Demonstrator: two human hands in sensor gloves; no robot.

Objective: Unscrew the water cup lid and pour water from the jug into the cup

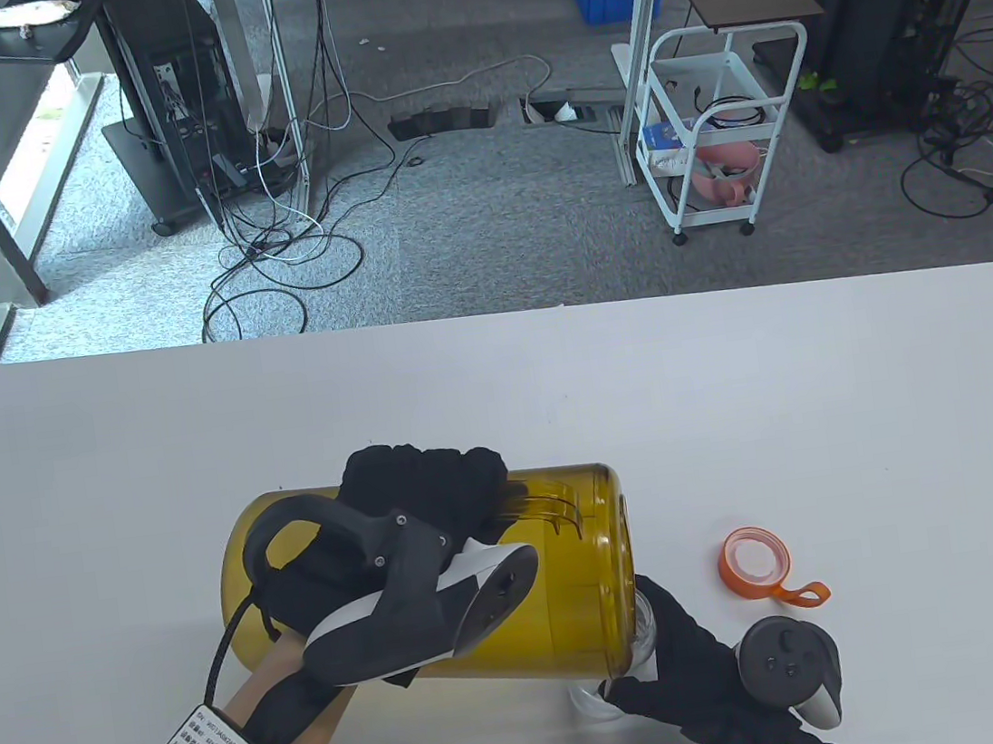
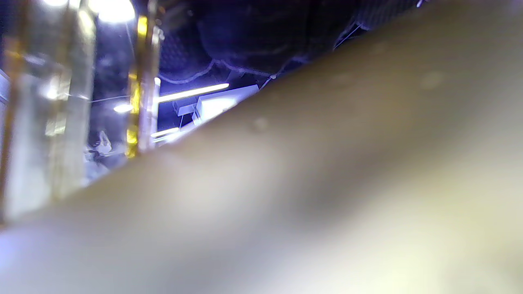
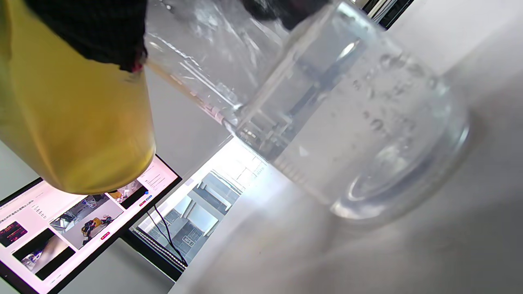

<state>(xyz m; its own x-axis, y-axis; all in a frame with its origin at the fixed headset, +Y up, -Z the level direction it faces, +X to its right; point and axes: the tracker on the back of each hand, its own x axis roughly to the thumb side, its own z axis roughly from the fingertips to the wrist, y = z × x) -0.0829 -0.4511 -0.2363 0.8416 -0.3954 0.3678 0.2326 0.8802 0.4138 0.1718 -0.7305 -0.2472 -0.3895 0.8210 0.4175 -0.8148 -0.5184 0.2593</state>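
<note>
That yellow jug (image 1: 532, 568) looks like hard see-through plastic, bulky and probably hefty with water in it, so the handle is the sensible place to grab; it's tipped almost flat above the worktop (image 1: 499, 390), mouth aimed down at the cup (image 3: 367, 122). The left hand (image 1: 421, 492) is wrapped over the top of the jug where the handle sits, fingers curled round it — gripping it for sure; the left wrist view is just a blur of the jug wall, no help there.

The cup is clear, thin-looking and light, likely slick when wet, and would slide or tip if knocked; best steadied round its side. It stands on the worktop right under the jug's rim, with water and bubbles showing inside. The right hand (image 1: 682, 667) is closed around its side, holding it put.

The orange lid (image 1: 756, 559) is already off, lying on the worktop just beyond the cup — apart from both hands.
</note>
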